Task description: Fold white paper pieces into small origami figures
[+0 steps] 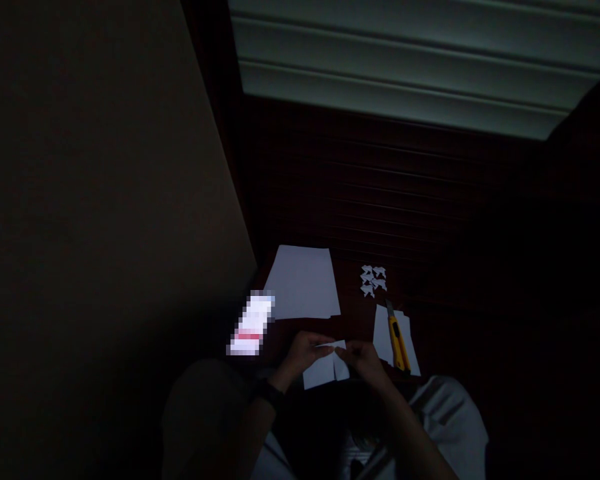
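Low in the dim head view, a white sheet of paper [321,373] with a crease or slit near its right side is held between both hands. My left hand [304,350], with a dark band on its wrist, pinches its upper left part. At the upper right edge, my right hand [364,360] has its thumb and fingers closed on the same sheet. A yellow utility knife [399,343] rests on a small stack of cut paper [381,337] just right of my right hand. Its blade end points away from me.
A stack of larger white sheets [303,283] lies at the back left of the dark table. Several small folded paper pieces [367,279] sit at the back right. A lit, blurred-out screen [253,325] is at the left edge. A wall [105,167] rises on the left.
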Available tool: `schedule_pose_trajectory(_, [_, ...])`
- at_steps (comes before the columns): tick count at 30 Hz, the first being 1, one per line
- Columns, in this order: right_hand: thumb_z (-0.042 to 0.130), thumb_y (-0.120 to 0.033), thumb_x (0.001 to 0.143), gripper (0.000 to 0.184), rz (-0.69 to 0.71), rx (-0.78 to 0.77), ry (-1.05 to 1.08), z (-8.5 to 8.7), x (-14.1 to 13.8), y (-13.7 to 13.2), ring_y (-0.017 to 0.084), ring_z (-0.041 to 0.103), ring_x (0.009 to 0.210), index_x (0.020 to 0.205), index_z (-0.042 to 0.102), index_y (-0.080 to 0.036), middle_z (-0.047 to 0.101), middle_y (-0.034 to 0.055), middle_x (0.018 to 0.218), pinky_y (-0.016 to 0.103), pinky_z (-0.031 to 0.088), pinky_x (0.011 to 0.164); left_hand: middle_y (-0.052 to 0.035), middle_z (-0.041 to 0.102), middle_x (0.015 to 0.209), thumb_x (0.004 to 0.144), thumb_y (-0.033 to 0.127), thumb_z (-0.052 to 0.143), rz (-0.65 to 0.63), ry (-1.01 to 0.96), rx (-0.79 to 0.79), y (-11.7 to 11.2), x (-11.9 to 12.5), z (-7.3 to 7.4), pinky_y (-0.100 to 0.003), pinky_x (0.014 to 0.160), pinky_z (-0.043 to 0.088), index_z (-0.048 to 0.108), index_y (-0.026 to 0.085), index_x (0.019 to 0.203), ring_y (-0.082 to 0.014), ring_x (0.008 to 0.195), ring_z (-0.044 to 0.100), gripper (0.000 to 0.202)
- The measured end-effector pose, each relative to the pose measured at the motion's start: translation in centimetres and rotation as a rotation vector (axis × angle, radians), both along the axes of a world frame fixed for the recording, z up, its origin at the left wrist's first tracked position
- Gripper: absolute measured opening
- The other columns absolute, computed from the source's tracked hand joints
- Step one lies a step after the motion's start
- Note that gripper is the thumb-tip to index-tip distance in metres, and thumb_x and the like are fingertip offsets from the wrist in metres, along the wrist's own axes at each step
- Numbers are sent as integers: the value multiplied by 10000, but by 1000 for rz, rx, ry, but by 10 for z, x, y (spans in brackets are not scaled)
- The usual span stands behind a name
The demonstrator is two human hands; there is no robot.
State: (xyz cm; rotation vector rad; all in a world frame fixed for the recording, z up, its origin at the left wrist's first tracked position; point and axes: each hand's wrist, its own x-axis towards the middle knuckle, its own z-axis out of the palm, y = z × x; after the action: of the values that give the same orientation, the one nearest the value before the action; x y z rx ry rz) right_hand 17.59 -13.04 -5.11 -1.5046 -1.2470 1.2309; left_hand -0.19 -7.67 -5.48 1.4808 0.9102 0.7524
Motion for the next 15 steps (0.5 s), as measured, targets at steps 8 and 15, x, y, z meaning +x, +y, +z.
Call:
schedule_pose_trajectory(8, [577, -487, 705, 373, 48, -3, 19, -1, 2, 1, 91, 428, 486, 626, 609, -124, 517, -14, 541, 197, 317, 456, -75, 698, 871, 690, 372, 618, 44, 74, 35, -3, 5, 3, -282, 732, 478, 698, 147, 864, -214, 809, 638, 295])
schedule_pose_trajectory(15, [700, -377, 616, 345, 142, 22, 184, 16, -2, -2, 127, 538, 607, 854, 577, -160, 590, -4, 689, 228, 427, 562, -77, 702, 832, 688, 403, 609, 147, 37, -14, -5, 8, 8, -267, 682, 484, 703, 141, 831, -209, 771, 639, 312])
